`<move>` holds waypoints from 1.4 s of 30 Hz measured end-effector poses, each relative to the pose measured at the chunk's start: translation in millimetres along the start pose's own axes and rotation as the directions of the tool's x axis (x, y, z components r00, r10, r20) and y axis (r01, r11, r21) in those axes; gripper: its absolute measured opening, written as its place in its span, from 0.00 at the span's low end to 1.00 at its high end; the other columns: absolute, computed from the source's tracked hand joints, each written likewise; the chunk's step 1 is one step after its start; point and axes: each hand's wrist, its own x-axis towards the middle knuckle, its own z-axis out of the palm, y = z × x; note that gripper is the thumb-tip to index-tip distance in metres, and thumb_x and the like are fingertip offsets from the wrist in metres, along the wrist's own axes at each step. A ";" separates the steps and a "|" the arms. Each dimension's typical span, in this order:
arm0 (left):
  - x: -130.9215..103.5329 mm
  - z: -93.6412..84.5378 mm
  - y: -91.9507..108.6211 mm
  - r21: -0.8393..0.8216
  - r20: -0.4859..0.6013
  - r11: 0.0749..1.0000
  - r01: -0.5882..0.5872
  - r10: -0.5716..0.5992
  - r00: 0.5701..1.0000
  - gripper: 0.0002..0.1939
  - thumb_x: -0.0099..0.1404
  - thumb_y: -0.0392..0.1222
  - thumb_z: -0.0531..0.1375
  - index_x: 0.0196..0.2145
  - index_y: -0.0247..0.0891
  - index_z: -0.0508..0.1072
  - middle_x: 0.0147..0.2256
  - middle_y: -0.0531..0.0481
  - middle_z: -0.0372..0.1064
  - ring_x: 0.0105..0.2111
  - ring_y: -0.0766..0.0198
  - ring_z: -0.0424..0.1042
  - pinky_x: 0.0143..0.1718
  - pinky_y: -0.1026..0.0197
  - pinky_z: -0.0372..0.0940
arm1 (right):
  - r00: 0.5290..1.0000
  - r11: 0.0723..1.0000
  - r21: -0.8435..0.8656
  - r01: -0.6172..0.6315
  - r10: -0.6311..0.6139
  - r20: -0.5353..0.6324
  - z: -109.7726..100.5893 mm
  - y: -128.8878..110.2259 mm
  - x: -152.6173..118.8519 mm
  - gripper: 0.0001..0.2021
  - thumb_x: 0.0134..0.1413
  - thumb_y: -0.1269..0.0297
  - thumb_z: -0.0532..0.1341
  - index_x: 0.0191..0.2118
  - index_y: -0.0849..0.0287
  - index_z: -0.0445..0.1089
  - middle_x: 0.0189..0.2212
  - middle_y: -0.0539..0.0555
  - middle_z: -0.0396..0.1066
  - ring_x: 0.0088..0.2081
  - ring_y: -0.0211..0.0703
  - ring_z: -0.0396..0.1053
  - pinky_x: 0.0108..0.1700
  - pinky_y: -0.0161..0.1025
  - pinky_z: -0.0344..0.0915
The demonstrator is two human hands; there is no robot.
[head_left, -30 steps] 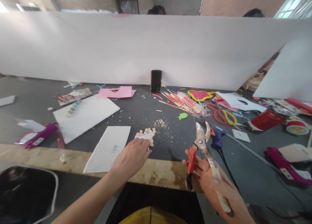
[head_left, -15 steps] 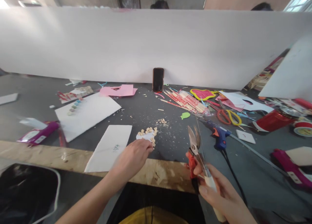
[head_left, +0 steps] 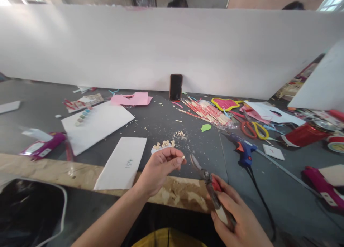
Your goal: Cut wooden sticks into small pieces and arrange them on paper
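Note:
Between thumb and forefinger, my left hand (head_left: pixel 163 166) pinches a small pale wooden piece (head_left: pixel 183 157). My right hand (head_left: pixel 233 211) grips pruning shears (head_left: pixel 206 177), with red and white showing at the handles. Their blades point up and left, close to the pinched piece but apart from it. Behind my left fingers lies a white card (head_left: pixel 155 150) edged with small pale pieces (head_left: pixel 165 144), partly hidden by the hand. Loose bits of the same colour (head_left: pixel 180 134) are scattered just beyond.
A white card with writing (head_left: pixel 122 164) lies left of my hand. Red-and-white wrapped sticks (head_left: pixel 206 111), a green cutout (head_left: pixel 206 127), scissors (head_left: pixel 254 130) and a blue glue gun (head_left: pixel 245 150) lie to the right. A phone (head_left: pixel 176 87) leans on the white board (head_left: pixel 120 50).
My left hand has lifted off the card and turned, bringing the small piece rightward. The shears have swung left and down toward it.

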 end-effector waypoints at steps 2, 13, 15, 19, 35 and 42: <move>-0.3 3.1 -0.3 -0.029 0.018 0.999 -0.012 0.013 1.000 0.05 0.56 0.36 0.62 0.30 0.33 0.71 0.26 0.52 0.69 0.26 0.72 0.65 0.30 0.69 0.59 | 1.000 1.000 -0.023 0.006 -0.006 -0.002 -0.4 0.3 -0.1 0.19 0.47 0.66 0.55 0.48 0.55 0.67 0.56 0.59 0.58 0.55 0.51 0.58 0.53 0.44 0.59; 0.3 11.6 -0.4 0.110 0.076 0.990 -0.091 0.083 0.994 0.15 0.58 0.36 0.60 0.41 0.38 0.59 0.28 0.54 0.67 0.28 0.69 0.65 0.32 0.66 0.58 | 0.990 0.978 -0.168 0.120 -0.130 -0.047 -7.5 0.9 -2.9 0.16 0.47 0.68 0.55 0.44 0.57 0.67 0.52 0.59 0.64 0.52 0.49 0.63 0.50 0.43 0.63; 0.4 11.7 1.1 0.160 0.095 0.982 -0.100 0.085 0.992 0.15 0.59 0.35 0.59 0.42 0.39 0.58 0.28 0.54 0.68 0.28 0.70 0.65 0.32 0.66 0.58 | 0.985 0.970 -0.188 0.156 -0.168 -0.049 -9.5 1.3 -2.1 0.16 0.48 0.69 0.54 0.44 0.58 0.66 0.50 0.60 0.65 0.50 0.47 0.65 0.48 0.40 0.65; 1.7 11.4 3.0 0.239 0.112 0.963 -0.121 0.096 0.989 0.15 0.59 0.33 0.58 0.42 0.39 0.57 0.29 0.54 0.68 0.29 0.70 0.64 0.33 0.66 0.58 | 0.974 0.955 -0.221 0.199 -0.217 -0.059 -13.2 5.0 -2.0 0.15 0.48 0.70 0.54 0.44 0.57 0.65 0.49 0.59 0.66 0.48 0.45 0.67 0.46 0.37 0.67; 5.0 22.8 -1.2 0.202 0.071 0.967 -0.155 0.143 0.987 0.11 0.59 0.36 0.58 0.39 0.38 0.61 0.30 0.52 0.68 0.31 0.69 0.66 0.34 0.67 0.61 | 0.975 0.891 -0.432 0.140 -0.199 -0.095 -9.7 18.2 4.1 0.23 0.56 0.57 0.52 0.54 0.64 0.52 0.41 0.61 0.71 0.39 0.45 0.72 0.37 0.39 0.71; 4.1 21.5 -2.7 0.431 0.059 0.877 -0.210 0.205 0.977 0.05 0.58 0.38 0.58 0.30 0.35 0.73 0.27 0.50 0.68 0.29 0.67 0.65 0.30 0.66 0.59 | 0.974 0.862 -0.495 0.114 -0.194 -0.113 -15.8 18.0 7.3 0.23 0.55 0.53 0.52 0.53 0.62 0.55 0.39 0.59 0.72 0.38 0.44 0.72 0.35 0.37 0.70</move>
